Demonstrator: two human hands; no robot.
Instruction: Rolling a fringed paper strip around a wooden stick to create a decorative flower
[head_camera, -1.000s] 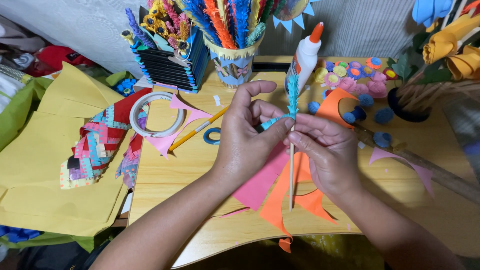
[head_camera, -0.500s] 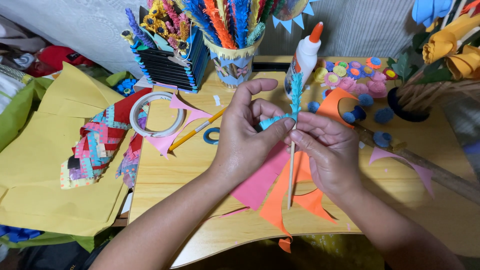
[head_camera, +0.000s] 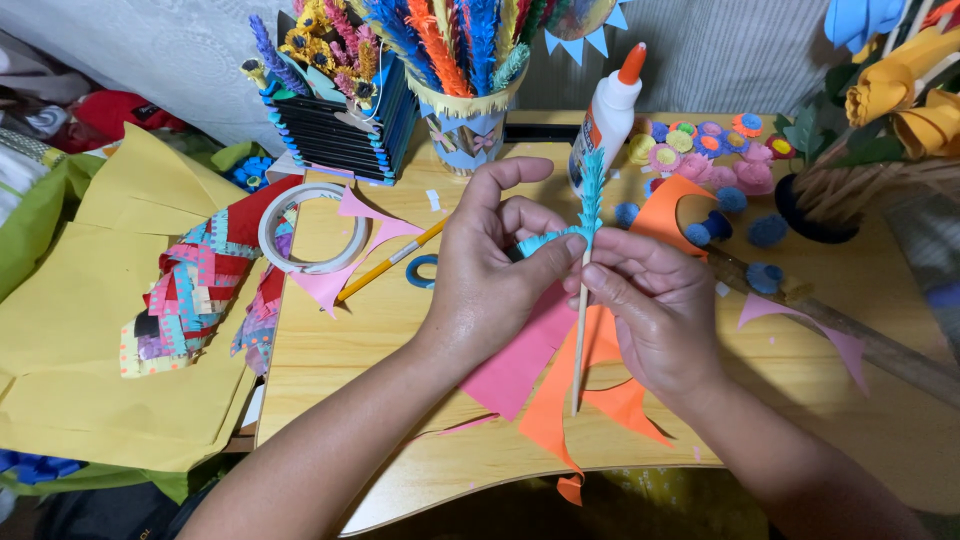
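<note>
A thin wooden stick (head_camera: 579, 340) stands nearly upright over the table, its top wrapped in turquoise fringed paper (head_camera: 591, 190). My right hand (head_camera: 655, 310) pinches the stick just below the wrapped part. My left hand (head_camera: 495, 275) holds the loose end of the turquoise fringed strip (head_camera: 540, 241) against the stick with thumb and fingers. Pink paper (head_camera: 520, 360) and orange paper (head_camera: 560, 410) scraps lie under both hands.
A white glue bottle (head_camera: 604, 120) stands behind the stick. A cup of fringed paper sticks (head_camera: 470, 110), a dark box of paper flowers (head_camera: 335, 110), a tape roll (head_camera: 312, 228), a pencil (head_camera: 390, 262), small paper flowers (head_camera: 700, 150), and yellow paper (head_camera: 90, 330) at left.
The hands have turned slightly on the stick, with the turquoise strip drawn a little tighter around it. Nothing else has moved.
</note>
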